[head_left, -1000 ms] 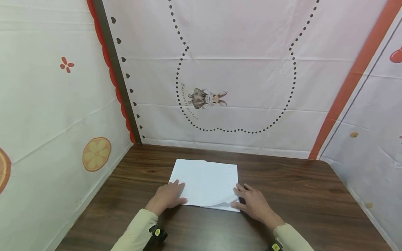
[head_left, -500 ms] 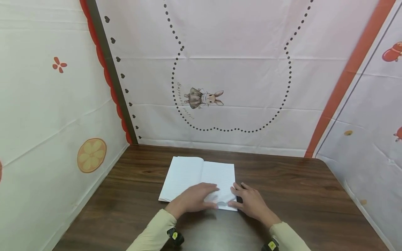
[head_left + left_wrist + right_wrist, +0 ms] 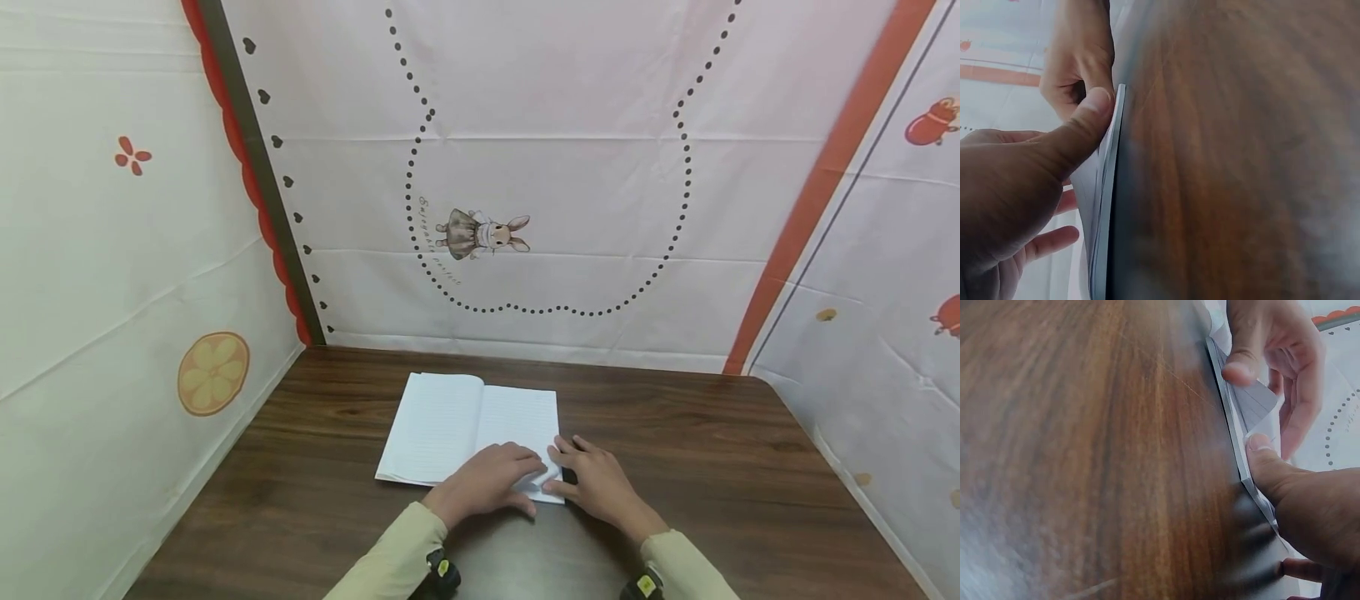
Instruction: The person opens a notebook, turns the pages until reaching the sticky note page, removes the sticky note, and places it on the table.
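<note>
An open notebook [image 3: 438, 425] with white lined pages lies on the wooden table. Over the lower part of its right page is my left hand [image 3: 491, 479], its thumb extended at the bottom edge and its fingers loosely bent above the paper. A page corner [image 3: 1257, 403] stands curled up between the two thumbs in the right wrist view. My right hand [image 3: 596, 483] holds the notebook's lower right corner, thumb [image 3: 1263, 450] on the paper at the bottom edge and fingers along the right side. The left wrist view shows the left thumb [image 3: 1088, 115] close to the right hand.
The dark wooden table [image 3: 712, 467] extends around the notebook. White printed cloth [image 3: 570, 183] hangs behind it and along both sides. Each wrist carries a small black camera strap [image 3: 442, 571] below a pale sleeve [image 3: 397, 550].
My left hand has moved right, from the left page's edge to the lower right page near the right hand. The notebook's left pages now rise near the fold. The right hand stays at its corner.
</note>
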Action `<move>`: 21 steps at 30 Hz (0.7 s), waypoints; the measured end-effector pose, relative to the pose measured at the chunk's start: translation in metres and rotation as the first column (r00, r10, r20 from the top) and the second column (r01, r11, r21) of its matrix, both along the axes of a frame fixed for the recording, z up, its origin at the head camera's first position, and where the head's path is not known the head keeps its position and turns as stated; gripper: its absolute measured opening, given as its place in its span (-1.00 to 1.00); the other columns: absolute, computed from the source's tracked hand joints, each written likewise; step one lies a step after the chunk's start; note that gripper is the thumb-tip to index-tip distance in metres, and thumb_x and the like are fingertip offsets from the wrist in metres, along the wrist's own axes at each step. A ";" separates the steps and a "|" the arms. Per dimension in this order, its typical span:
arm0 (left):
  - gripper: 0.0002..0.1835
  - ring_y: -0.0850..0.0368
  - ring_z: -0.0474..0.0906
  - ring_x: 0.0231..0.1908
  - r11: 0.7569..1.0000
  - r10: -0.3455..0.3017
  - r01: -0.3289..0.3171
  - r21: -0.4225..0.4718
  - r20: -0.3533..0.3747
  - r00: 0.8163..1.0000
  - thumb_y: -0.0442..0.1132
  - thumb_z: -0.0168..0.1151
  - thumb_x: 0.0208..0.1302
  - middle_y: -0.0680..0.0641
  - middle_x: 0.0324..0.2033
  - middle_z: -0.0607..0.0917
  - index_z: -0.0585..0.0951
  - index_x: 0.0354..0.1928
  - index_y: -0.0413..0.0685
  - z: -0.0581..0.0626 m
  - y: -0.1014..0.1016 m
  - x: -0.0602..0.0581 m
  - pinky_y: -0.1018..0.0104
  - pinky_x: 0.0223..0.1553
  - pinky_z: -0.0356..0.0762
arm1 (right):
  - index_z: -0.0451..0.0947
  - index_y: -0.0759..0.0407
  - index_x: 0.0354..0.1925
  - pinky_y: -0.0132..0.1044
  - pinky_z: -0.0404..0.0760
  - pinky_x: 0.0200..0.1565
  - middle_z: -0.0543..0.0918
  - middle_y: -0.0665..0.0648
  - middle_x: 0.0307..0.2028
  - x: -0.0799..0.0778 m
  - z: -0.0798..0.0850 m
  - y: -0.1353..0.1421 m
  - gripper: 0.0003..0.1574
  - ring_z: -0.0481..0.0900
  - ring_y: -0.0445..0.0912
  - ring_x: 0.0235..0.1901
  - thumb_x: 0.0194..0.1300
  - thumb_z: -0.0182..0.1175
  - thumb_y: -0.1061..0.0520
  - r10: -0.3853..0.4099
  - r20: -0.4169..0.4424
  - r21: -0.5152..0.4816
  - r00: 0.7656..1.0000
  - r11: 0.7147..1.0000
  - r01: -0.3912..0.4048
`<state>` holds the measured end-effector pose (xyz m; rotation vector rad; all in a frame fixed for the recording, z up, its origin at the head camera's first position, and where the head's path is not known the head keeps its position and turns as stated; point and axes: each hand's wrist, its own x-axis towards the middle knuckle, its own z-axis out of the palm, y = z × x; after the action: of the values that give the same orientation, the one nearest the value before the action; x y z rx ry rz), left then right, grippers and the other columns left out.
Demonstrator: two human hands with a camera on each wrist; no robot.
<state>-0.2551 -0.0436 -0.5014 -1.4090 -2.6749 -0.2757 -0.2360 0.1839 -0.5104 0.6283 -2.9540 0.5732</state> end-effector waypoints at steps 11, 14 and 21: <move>-0.39 0.21 0.62 0.05 1.000 -0.028 0.028 -0.011 -0.045 0.999 0.25 0.45 0.05 0.09 0.04 0.72 0.71 0.09 0.10 0.002 0.005 -0.016 0.34 0.08 0.56 | 0.57 0.20 0.29 0.43 0.41 0.19 0.51 0.25 0.36 -0.002 -0.003 0.001 -0.16 0.39 0.39 0.36 0.23 0.37 -0.28 0.017 -0.012 -0.011 1.000 1.000 -0.018; -0.44 0.20 0.62 0.05 1.000 -0.016 0.016 0.003 -0.033 0.999 0.22 0.46 0.07 0.09 0.03 0.72 0.72 0.06 0.10 0.003 0.003 -0.018 0.34 0.09 0.55 | 0.59 0.20 0.28 0.42 0.43 0.18 0.54 0.25 0.34 -0.003 -0.003 0.001 -0.15 0.41 0.38 0.34 0.21 0.38 -0.30 0.020 -0.022 -0.009 1.000 1.000 -0.020; -0.81 0.19 0.65 -0.02 0.992 0.108 -0.104 0.072 -0.051 0.993 -0.09 0.38 0.36 0.10 -0.06 0.76 0.75 -0.05 0.07 0.001 0.002 -0.020 0.30 0.05 0.60 | 0.56 0.20 0.30 0.34 0.48 0.19 0.61 0.25 0.26 -0.004 -0.004 -0.001 -0.01 0.49 0.33 0.30 0.06 0.48 -0.32 -0.037 -0.042 -0.016 0.998 0.999 0.036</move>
<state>-0.2748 -0.0414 -0.5003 -1.2318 -2.6577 -0.3114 -0.2400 0.1830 -0.5145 0.5765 -2.9121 0.5720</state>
